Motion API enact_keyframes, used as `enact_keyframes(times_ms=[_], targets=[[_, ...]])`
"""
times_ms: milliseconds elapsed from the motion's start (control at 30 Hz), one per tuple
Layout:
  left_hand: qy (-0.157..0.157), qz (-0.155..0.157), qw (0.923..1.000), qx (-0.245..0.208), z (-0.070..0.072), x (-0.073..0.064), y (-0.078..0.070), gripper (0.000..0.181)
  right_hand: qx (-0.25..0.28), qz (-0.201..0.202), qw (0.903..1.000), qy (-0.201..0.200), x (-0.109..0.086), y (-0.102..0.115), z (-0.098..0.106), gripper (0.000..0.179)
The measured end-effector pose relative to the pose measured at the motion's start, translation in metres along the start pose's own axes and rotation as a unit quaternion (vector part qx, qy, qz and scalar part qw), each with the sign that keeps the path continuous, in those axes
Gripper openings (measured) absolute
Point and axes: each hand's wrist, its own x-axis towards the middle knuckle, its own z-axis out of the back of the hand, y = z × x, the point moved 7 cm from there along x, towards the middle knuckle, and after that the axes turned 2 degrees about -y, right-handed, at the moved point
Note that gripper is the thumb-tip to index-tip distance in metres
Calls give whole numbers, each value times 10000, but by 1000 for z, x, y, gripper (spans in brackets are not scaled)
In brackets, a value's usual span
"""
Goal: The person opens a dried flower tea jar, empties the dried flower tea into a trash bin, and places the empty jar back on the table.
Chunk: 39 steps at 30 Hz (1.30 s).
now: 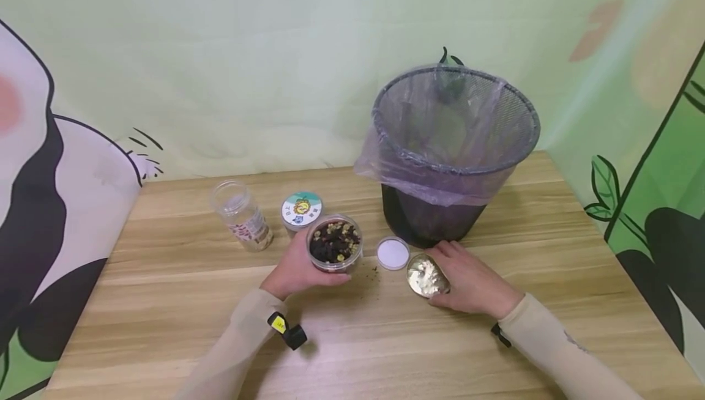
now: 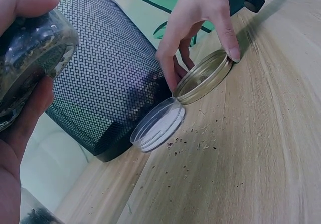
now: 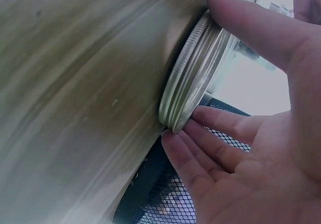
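Observation:
My left hand (image 1: 302, 270) grips a clear jar (image 1: 335, 243) full of dark dried bits with some yellow flower buds, raised over the table in the left wrist view. The thumb and fingers of my right hand (image 1: 470, 279) pinch the rim of a gold metal lid (image 1: 425, 276), which lies with its hollow side up at the table top. Beside it a clear plastic lid (image 2: 159, 125) with a white inner disc rests on the wood. Ribbed edges of the gold lid (image 3: 188, 76) show between thumb and fingertips in the right wrist view.
Behind the lids stands a black mesh bin (image 1: 446, 216) lined with a thin purple bag (image 1: 396, 174). A second jar with a printed lid (image 1: 301, 209) and an uncovered clear jar (image 1: 242, 219) are at the left. Small crumbs (image 2: 200, 146) lie scattered on the table (image 1: 352, 345).

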Motion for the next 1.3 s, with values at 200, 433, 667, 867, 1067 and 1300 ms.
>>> enact_keyframes(times_ms=[200, 433, 667, 867, 1067, 1300], targets=[[3, -30, 10000, 46, 0, 0, -1, 96, 76, -100, 9999, 74, -1, -2, -1, 79], [25, 4, 10000, -82, 1, -2, -2, 95, 289, -148, 9995, 50, -4, 0, 1, 85], [-252, -388, 9989, -1, 10, 3, -35, 97, -80, 140, 9982, -583, 1, 21, 31, 65], [-592, -621, 9962, -131, 17, 17, -79, 107, -187, 927, 9803, -1734, 2, 54, 85, 51], [-923, -629, 9937, -38, 24, 31, -104, 106, -338, 1870, 9189, -3458, -1, 80, 141, 43], [-1157, -986, 9883, -138, 30, 45, -124, 101, -382, 1911, 8750, -4432, 5, 75, 179, 37]])
